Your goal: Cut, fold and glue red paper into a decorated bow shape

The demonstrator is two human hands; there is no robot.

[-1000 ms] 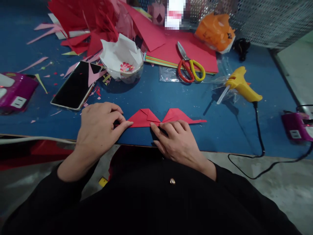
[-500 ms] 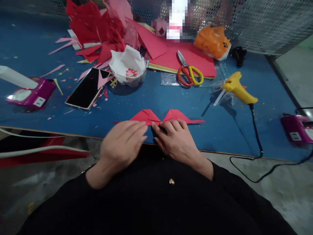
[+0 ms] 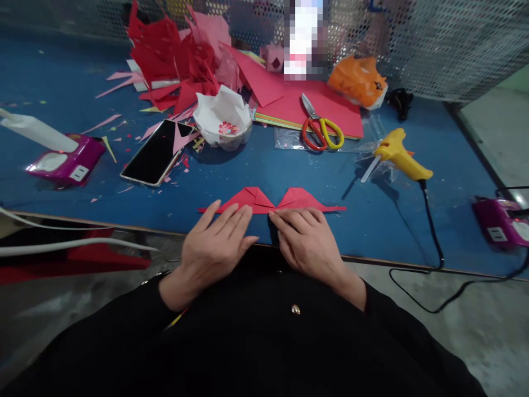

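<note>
A folded red paper (image 3: 295, 197) lies near the front edge of the blue table, with two raised humps, a notch between them and a thin pointed tip at each end. My left hand (image 3: 217, 237) rests its fingertips on the lower edge of the left half, fingers spread and thumb out to the right. On the right half, my right hand (image 3: 308, 240) presses the lower edge just right of the notch, its fingers lying flat and fairly close together. Neither hand is wrapped round the paper.
Behind the paper are a phone (image 3: 155, 154), a bowl lined with white paper (image 3: 223, 118), scissors (image 3: 317, 127) on red sheets (image 3: 285, 110), and a yellow glue gun (image 3: 403, 157). Purple devices (image 3: 68, 162) stand at both sides. Red scraps (image 3: 161, 60) pile up at the back left.
My left hand has spread its fingers, which were closer together and blurred, and lies flatter on the paper's edge. My right hand stays on the right half. The whole view has shifted slightly.
</note>
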